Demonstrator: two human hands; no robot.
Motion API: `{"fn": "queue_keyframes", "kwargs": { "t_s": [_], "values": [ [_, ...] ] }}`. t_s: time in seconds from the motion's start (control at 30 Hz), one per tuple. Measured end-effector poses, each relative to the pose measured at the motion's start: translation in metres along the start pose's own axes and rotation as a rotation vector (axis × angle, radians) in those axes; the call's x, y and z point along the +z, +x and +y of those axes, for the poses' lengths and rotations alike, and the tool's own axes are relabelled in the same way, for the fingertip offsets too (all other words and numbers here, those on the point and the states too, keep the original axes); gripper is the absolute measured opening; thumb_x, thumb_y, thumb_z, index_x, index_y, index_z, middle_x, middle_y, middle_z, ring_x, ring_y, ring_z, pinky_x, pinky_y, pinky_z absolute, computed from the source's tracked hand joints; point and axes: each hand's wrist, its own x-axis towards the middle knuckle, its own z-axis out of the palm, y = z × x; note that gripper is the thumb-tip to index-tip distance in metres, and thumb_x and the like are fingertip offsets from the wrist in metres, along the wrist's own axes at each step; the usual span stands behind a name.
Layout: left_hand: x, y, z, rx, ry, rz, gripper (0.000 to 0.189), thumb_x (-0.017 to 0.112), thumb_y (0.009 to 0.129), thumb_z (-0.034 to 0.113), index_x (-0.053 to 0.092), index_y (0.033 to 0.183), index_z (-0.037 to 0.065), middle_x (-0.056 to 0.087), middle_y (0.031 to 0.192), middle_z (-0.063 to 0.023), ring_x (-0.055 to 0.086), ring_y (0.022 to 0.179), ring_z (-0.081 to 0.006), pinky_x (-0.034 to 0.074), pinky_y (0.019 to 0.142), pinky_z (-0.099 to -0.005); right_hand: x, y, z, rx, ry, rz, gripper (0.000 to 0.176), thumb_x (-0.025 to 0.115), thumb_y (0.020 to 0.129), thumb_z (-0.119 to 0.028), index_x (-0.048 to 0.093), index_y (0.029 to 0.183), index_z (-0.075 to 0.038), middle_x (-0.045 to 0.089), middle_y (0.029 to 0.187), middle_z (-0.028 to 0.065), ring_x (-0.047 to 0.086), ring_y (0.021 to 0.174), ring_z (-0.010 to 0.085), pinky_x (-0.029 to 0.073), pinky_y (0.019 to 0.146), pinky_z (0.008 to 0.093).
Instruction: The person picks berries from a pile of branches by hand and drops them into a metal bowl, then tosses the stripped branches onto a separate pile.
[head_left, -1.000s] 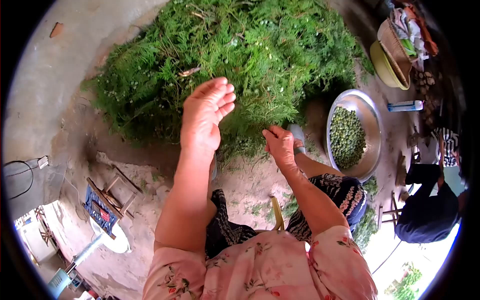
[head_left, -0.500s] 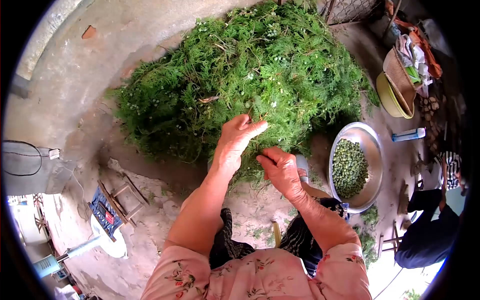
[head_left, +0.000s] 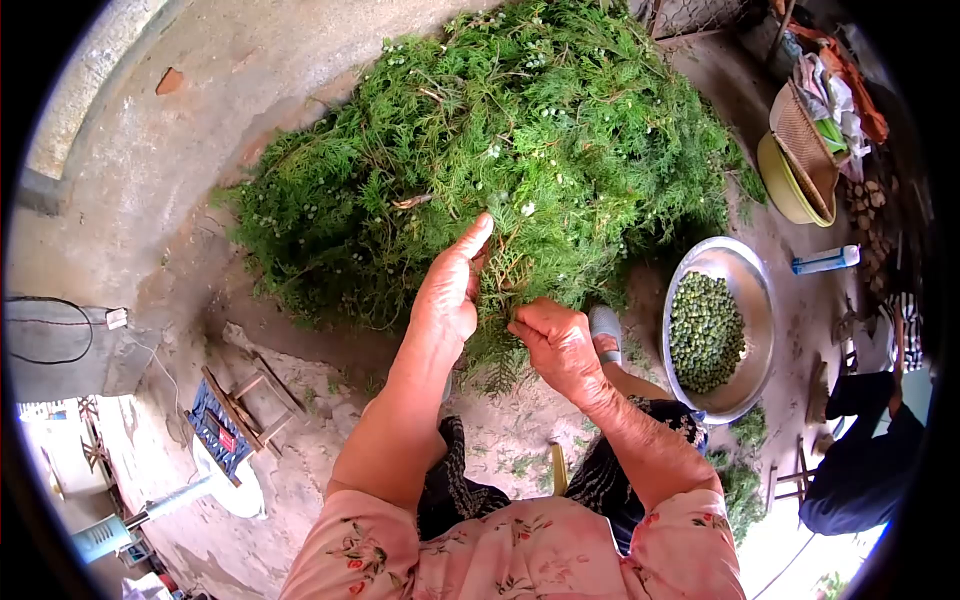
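A big heap of green conifer branches [head_left: 580, 140] with small pale cones lies in front of me. My right hand [head_left: 558, 345] is closed, its fingers pinching the stem end of a leafy conifer sprig [head_left: 515, 270] at the heap's near edge. Beside that sprig, on its left, is my left hand [head_left: 447, 298], thumb stretched up and apart from the partly hidden fingers; I see nothing held in it. To the right stands a metal basin [head_left: 757, 345] with many small green cones [head_left: 703, 330] in it.
A yellow tub [head_left: 780, 185] holding a woven basket [head_left: 805, 145] stands at upper right, near a blue-and-white object [head_left: 826, 260]. A small stool [head_left: 225, 425] is at left. Another person [head_left: 860, 470] in dark clothing is at the right edge.
My left hand has moved slightly down and left, its thumb now apart from the fingers. My right hand stays pinched almost in place. The view has shifted a little.
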Motion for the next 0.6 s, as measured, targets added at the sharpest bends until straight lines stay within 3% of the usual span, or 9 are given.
{"fn": "queue_keyframes", "kwargs": {
  "t_s": [0.17, 0.3, 0.37, 0.4, 0.43, 0.5, 0.6],
  "values": [
    [-0.008, 0.008, -0.007, 0.037, -0.045, -0.028, 0.029, 0.063, 0.081, 0.027, 0.058, 0.101, 0.008, 0.062, 0.091, -0.0052, 0.060, 0.078, -0.0202, 0.050, 0.070, -0.0333, -0.004, -0.001, 0.005, -0.019, -0.041, -0.046, 0.010, 0.063, 0.070, 0.002, 0.054, 0.075, 0.001, 0.051, 0.067, 0.0140, 0.053, 0.063, 0.0296, 0.042, 0.056, 0.0335],
    [0.000, -0.003, -0.001, 0.067, 0.148, -0.072, 0.021, 0.065, 0.078, 0.018, 0.061, 0.096, 0.007, 0.062, 0.090, -0.0046, 0.060, 0.074, -0.0181, 0.044, 0.056, -0.0293, -0.012, 0.003, 0.012, 0.019, -0.111, -0.155, 0.006, 0.058, 0.072, -0.001, 0.056, 0.078, -0.002, 0.055, 0.073, 0.0145, 0.057, 0.069, 0.0329, 0.046, 0.059, 0.0366],
    [0.005, -0.008, -0.002, 0.227, 0.231, 0.010, 0.023, 0.070, 0.074, 0.011, 0.059, 0.093, 0.006, 0.062, 0.089, -0.0040, 0.057, 0.081, -0.0149, 0.045, 0.052, -0.0302, -0.020, 0.005, 0.027, 0.027, -0.119, -0.084, 0.010, 0.058, 0.071, 0.000, 0.058, 0.081, -0.003, 0.057, 0.074, 0.0138, 0.058, 0.068, 0.0317, 0.047, 0.058, 0.0362],
    [0.001, -0.005, -0.003, 0.185, 0.240, 0.001, 0.025, 0.070, 0.074, 0.012, 0.057, 0.095, 0.006, 0.062, 0.088, -0.0068, 0.059, 0.076, -0.0159, 0.044, 0.048, -0.0298, -0.026, 0.007, 0.033, 0.035, -0.126, -0.011, 0.014, 0.059, 0.071, 0.000, 0.061, 0.084, -0.005, 0.059, 0.076, 0.0130, 0.059, 0.067, 0.0306, 0.048, 0.058, 0.0358],
    [0.001, -0.007, -0.003, 0.180, 0.242, -0.004, 0.025, 0.070, 0.074, 0.012, 0.057, 0.095, 0.006, 0.062, 0.088, -0.0068, 0.059, 0.076, -0.0159, 0.044, 0.048, -0.0298, -0.037, 0.014, 0.030, 0.067, -0.159, 0.094, 0.017, 0.060, 0.074, 0.000, 0.063, 0.089, -0.005, 0.061, 0.077, 0.0101, 0.059, 0.059, 0.0217, 0.050, 0.055, 0.0307],
    [0.004, -0.013, -0.004, 0.263, 0.355, -0.022, 0.027, 0.069, 0.075, 0.011, 0.055, 0.096, 0.004, 0.062, 0.085, -0.0086, 0.060, 0.068, -0.0168, 0.044, 0.044, -0.0277, -0.054, 0.025, 0.004, 0.277, 0.087, 0.331, 0.012, 0.061, 0.078, -0.002, 0.063, 0.089, -0.004, 0.061, 0.077, 0.0065, 0.055, 0.057, 0.0123, 0.047, 0.052, 0.0241],
    [0.007, -0.016, -0.007, 0.243, 0.400, -0.058, 0.029, 0.070, 0.074, 0.009, 0.054, 0.098, 0.003, 0.063, 0.083, -0.0078, 0.060, 0.062, -0.0156, 0.042, 0.040, -0.0250, -0.060, 0.031, -0.005, 0.079, 0.302, 0.358, 0.015, 0.065, 0.077, -0.007, 0.063, 0.091, -0.003, 0.059, 0.079, 0.0020, 0.050, 0.056, 0.0066, 0.043, 0.050, 0.0194]
  ]
}}
